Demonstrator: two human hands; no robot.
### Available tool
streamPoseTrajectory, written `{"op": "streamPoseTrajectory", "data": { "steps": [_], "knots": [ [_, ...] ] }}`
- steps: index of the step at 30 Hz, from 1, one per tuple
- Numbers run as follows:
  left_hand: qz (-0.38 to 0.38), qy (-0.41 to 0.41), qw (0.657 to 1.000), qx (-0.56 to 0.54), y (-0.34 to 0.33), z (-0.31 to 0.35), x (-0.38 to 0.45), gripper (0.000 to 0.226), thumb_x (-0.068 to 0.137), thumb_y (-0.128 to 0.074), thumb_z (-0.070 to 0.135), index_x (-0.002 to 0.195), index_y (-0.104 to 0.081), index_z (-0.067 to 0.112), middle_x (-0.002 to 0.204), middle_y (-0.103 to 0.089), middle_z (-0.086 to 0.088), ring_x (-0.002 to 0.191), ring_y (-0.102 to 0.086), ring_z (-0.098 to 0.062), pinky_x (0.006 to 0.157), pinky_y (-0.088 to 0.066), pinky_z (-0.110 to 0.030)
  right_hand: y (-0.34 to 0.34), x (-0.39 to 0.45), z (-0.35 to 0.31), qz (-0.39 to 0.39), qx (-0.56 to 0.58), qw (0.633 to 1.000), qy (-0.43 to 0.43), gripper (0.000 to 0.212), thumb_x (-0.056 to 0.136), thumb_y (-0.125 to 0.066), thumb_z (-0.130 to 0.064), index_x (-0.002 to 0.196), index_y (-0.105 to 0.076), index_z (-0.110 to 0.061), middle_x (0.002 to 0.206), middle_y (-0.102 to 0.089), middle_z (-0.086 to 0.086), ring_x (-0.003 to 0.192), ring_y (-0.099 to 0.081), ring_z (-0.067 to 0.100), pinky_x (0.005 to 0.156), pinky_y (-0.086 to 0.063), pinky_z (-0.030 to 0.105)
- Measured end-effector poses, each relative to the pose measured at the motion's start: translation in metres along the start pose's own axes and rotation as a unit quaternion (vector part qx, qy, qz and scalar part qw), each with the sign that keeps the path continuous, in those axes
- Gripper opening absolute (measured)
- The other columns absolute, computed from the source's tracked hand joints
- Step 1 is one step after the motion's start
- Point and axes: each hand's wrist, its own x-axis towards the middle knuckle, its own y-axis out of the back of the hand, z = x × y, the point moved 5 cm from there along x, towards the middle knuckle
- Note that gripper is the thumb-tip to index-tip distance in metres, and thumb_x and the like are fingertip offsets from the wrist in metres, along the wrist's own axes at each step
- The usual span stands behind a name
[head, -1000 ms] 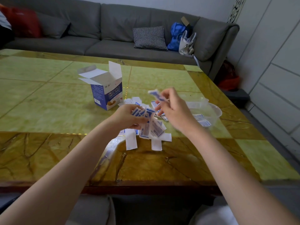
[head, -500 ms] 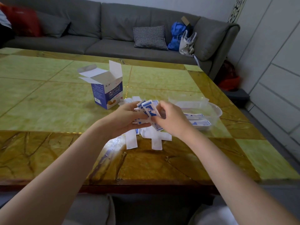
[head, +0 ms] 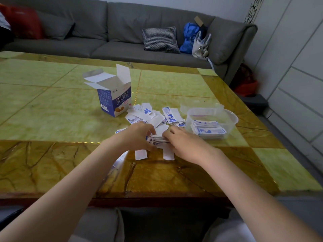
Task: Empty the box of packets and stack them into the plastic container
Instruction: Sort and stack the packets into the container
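grip: left hand (head: 139,136) and right hand (head: 183,142) both curl fingers round one small bundle of packets (head: 158,140), squeezed between them low over the table (head: 52,109)
loose packets: scattered pile (head: 153,116) on table just beyond the hands, some white side up, some blue print up; two white ones stick out toward the near edge under the hands
plastic container: clear tub (head: 230,117) right of pile, near right hand, a flat stack of packets (head: 208,131) inside
box: blue-white carton (head: 115,102) upright, top flaps open, left of pile and just beside it
background: grey sofa (head: 104,32), checked cushion (head: 160,40), blue bag (head: 190,37)
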Motion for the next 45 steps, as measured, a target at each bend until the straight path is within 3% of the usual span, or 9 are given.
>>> {"op": "streamPoseTrajectory", "data": {
  "steps": [4,8,11,15,20,28,34,38,45],
  "knots": [
    [0.052,0.001,0.999,-0.007,0.003,0.004,0.001,0.042,0.079,-0.068,0.031,0.117,-0.058,0.015,0.115,-0.054,-0.005,0.087,-0.045,-0.012,0.073,-0.036,-0.021,-0.001,-0.002,0.007,0.003,-0.010,0.999,-0.044,0.022,0.097,-0.034,-0.014,0.118,-0.041,-0.012,0.118,-0.047,0.007,0.108,-0.044,0.027,0.073,-0.041,0.038],
    [0.093,0.014,0.995,-0.028,0.006,0.006,0.001,0.031,0.081,-0.066,0.024,0.110,-0.064,0.011,0.107,-0.063,-0.006,0.082,-0.049,-0.011,0.055,-0.035,-0.016,0.002,-0.004,0.011,0.009,-0.026,0.998,-0.059,0.014,0.098,-0.037,-0.015,0.109,-0.046,-0.014,0.096,-0.048,0.003,0.095,-0.054,0.026,0.063,-0.035,0.034],
    [0.097,0.017,0.995,-0.032,0.006,0.009,0.001,0.030,0.081,-0.067,0.020,0.110,-0.065,0.012,0.106,-0.066,-0.006,0.080,-0.052,-0.012,0.062,-0.040,-0.018,0.004,-0.004,0.015,-0.010,-0.020,0.998,-0.064,0.014,0.096,-0.042,-0.015,0.107,-0.050,-0.015,0.089,-0.041,-0.002,0.091,-0.055,0.024,0.062,-0.035,0.033],
    [0.116,0.024,0.992,-0.046,0.006,0.011,0.001,0.032,0.082,-0.066,0.014,0.113,-0.062,0.012,0.108,-0.066,-0.008,0.090,-0.062,-0.020,0.075,-0.047,-0.024,0.003,-0.002,0.014,-0.031,0.062,0.996,-0.057,0.021,0.093,-0.048,-0.011,0.113,-0.055,-0.013,0.104,-0.048,0.005,0.095,-0.054,0.024,0.071,-0.041,0.032],
    [0.153,0.044,0.987,-0.018,0.008,0.010,0.001,0.026,0.086,-0.059,0.014,0.112,-0.062,0.014,0.106,-0.069,-0.005,0.096,-0.061,-0.019,0.073,-0.044,-0.026,0.006,-0.005,0.018,-0.008,0.043,0.996,-0.081,0.015,0.089,-0.048,-0.006,0.100,-0.056,-0.012,0.096,-0.060,0.010,0.084,-0.060,0.027,0.067,-0.049,0.037],
    [0.156,0.061,0.986,0.019,0.004,0.013,0.007,0.033,0.088,-0.055,0.012,0.121,-0.059,0.013,0.112,-0.066,-0.009,0.103,-0.060,-0.023,0.078,-0.043,-0.025,0.008,-0.005,0.017,-0.020,0.075,0.993,-0.089,0.024,0.088,-0.044,0.001,0.105,-0.058,-0.008,0.082,-0.051,0.006,0.074,-0.059,0.026,0.066,-0.051,0.035],
    [0.139,0.043,0.987,0.068,0.003,0.018,0.007,0.029,0.091,-0.049,0.009,0.115,-0.063,0.013,0.111,-0.066,-0.010,0.105,-0.058,-0.026,0.083,-0.045,-0.029,0.005,-0.004,0.015,-0.028,0.072,0.993,-0.085,0.026,0.090,-0.044,0.000,0.109,-0.058,-0.010,0.083,-0.048,0.002,0.057,-0.045,0.012,0.049,-0.037,0.020],
    [0.154,0.043,0.987,0.016,0.010,0.014,0.007,0.025,0.089,-0.052,0.009,0.109,-0.068,0.013,0.102,-0.069,-0.010,0.094,-0.062,-0.025,0.077,-0.046,-0.028,0.006,-0.005,0.017,-0.030,0.087,0.991,-0.095,0.020,0.091,-0.045,-0.003,0.104,-0.059,-0.009,0.082,-0.050,0.003,0.062,-0.051,0.015,0.060,-0.045,0.027],
    [0.137,0.024,0.989,-0.050,0.011,0.014,0.006,0.022,0.084,-0.061,0.007,0.103,-0.071,0.011,0.099,-0.070,-0.010,0.080,-0.059,-0.019,0.063,-0.046,-0.023,0.006,-0.006,0.023,-0.027,0.065,0.992,-0.105,0.021,0.089,-0.048,-0.004,0.102,-0.063,-0.010,0.093,-0.060,0.010,0.077,-0.053,0.023,0.063,-0.040,0.029]
  ]
}}
